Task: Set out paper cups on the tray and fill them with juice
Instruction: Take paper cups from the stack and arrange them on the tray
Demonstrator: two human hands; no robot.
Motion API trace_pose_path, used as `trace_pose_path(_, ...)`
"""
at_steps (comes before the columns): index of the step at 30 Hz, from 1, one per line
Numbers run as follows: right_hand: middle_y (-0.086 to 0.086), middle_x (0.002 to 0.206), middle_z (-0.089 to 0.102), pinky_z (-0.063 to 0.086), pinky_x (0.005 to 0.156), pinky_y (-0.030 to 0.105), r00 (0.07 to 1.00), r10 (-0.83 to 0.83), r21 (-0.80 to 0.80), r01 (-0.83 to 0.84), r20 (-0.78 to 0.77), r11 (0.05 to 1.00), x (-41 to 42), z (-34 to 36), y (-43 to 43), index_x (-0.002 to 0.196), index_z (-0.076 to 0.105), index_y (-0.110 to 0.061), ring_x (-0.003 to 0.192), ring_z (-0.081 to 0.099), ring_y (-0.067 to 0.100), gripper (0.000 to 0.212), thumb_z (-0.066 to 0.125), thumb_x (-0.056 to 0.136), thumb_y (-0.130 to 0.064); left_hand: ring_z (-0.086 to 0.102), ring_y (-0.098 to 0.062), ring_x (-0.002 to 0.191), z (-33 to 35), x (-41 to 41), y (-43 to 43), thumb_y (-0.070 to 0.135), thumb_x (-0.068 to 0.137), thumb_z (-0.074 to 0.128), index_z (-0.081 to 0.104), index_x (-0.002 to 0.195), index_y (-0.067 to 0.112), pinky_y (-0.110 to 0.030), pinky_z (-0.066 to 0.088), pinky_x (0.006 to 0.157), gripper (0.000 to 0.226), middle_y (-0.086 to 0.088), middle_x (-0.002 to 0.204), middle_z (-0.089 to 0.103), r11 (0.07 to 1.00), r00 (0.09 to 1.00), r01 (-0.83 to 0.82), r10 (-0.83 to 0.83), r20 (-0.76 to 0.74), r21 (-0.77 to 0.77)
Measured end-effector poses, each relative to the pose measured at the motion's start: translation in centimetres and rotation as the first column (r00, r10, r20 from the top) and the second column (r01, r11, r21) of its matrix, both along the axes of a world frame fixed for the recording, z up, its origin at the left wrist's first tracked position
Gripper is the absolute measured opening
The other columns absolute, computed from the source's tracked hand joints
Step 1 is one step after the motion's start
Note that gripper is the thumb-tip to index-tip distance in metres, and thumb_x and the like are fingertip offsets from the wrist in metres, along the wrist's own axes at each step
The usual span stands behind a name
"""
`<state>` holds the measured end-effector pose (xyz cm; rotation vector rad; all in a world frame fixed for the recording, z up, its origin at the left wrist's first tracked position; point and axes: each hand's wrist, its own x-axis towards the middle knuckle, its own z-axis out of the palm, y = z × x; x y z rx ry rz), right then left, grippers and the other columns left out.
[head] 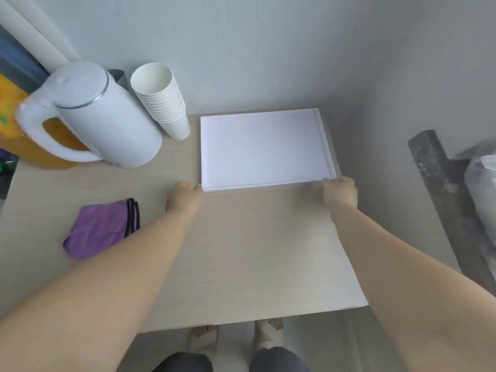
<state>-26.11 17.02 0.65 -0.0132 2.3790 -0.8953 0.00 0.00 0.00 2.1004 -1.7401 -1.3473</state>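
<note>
Now our left hand [185, 196] and right hand [341, 191] pinch the tray's [268, 149] near corners, positioning it; next we must reach beyond the left for cups [166, 103].

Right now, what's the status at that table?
Left hand and right hand hold near corners of the tray. It sits flat on the table, bare. Stack of cups beside it, none set out. Off left, purple cloth, clear.
</note>
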Motion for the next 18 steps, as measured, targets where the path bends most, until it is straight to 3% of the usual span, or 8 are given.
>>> trace_pose_path(3, 0.011, 0.13, 0.053, 0.052, 0.086, 0.041, 0.994, 0.055, 0.021, -0.053, -0.094, 0.998, -1.0, -0.8, -0.7, 0.138, 0.043, -0.011, 0.099, 0.063, 0.034, 0.052, 0.05, 0.093, -0.037, 0.052, -0.03, 0.121, -0.7, -0.6, -0.8, 0.033, 0.092, 0.052, 0.046, 0.138, 0.014, -0.044, 0.048, 0.098, 0.05, -0.004, 0.141, 0.05, 0.998, 1.0, 0.014, -0.016, -0.023, -0.064)
trace_pose_path(5, 0.01, 0.119, 0.059, 0.053, 0.084, 0.041, 0.993, 0.046, 0.016, -0.045, -0.112, 0.999, -1.5, -1.5, -1.0, 0.134, 0.048, -0.012, 0.095, 0.065, 0.034, 0.047, 0.049, 0.094, -0.037, 0.055, -0.027, 0.118, -1.2, -1.2, -1.1, 0.028, 0.093, 0.053, 0.053, 0.134, 0.014, -0.04, 0.047, 0.098, 0.043, -0.003, 0.133, 0.057, 0.994, 0.997, 0.055, -0.06, -0.048, -0.099)
trace_pose_path(8, 0.008, 0.1, 0.063, 0.056, 0.08, 0.042, 0.989, 0.001, -0.011, -0.002, -0.151, 1.0, -1.9, -1.9, -0.9, 0.117, 0.058, -0.012, 0.089, 0.067, 0.034, 0.029, 0.051, 0.094, -0.028, 0.062, -0.027, 0.103, -1.5, -1.7, -0.9, 0.013, 0.093, 0.053, 0.064, 0.123, 0.016, -0.038, 0.051, 0.091, 0.033, -0.005, 0.118, 0.067, 0.979, 0.993, 0.1, -0.109, -0.041, -0.178)
trace_pose_path(11, 0.011, 0.092, 0.066, 0.054, 0.074, 0.036, 0.978, -0.005, -0.02, 0.0, -0.207, 1.0, -1.3, -2.2, -0.4, 0.093, 0.059, -0.011, 0.083, 0.065, 0.033, 0.01, 0.05, 0.091, -0.015, 0.059, -0.022, 0.087, -1.7, -1.1, -0.8, 0.002, 0.089, 0.049, 0.066, 0.12, 0.016, -0.042, 0.054, 0.088, 0.038, -0.004, 0.108, 0.068, 0.983, 0.996, 0.009, -0.026, -0.088, -0.184)
trace_pose_path(14, 0.013, 0.089, 0.067, 0.056, 0.073, 0.039, 0.972, 0.022, -0.039, -0.032, -0.236, 0.999, 0.4, -2.1, 0.9, 0.078, 0.054, -0.013, 0.083, 0.066, 0.033, 0.012, 0.051, 0.089, -0.013, 0.06, -0.021, 0.085, -1.6, 0.9, 0.2, -0.001, 0.088, 0.049, 0.067, 0.119, 0.014, -0.039, 0.053, 0.09, 0.04, 0.0, 0.105, 0.068, 0.984, 0.993, -0.034, 0.014, -0.115, -0.173)
trace_pose_path(18, 0.013, 0.087, 0.069, 0.052, 0.07, 0.035, 0.977, 0.011, -0.076, -0.028, -0.215, 0.997, 4.7, -1.8, 3.9, 0.087, 0.06, -0.014, 0.083, 0.066, 0.032, 0.01, 0.05, 0.089, -0.013, 0.062, -0.022, 0.087, -1.0, 5.3, 3.2, -0.001, 0.088, 0.05, 0.066, 0.121, 0.014, -0.037, 0.052, 0.089, 0.039, -0.001, 0.107, 0.069, 0.985, 0.993, -0.04, 0.021, -0.116, -0.167)
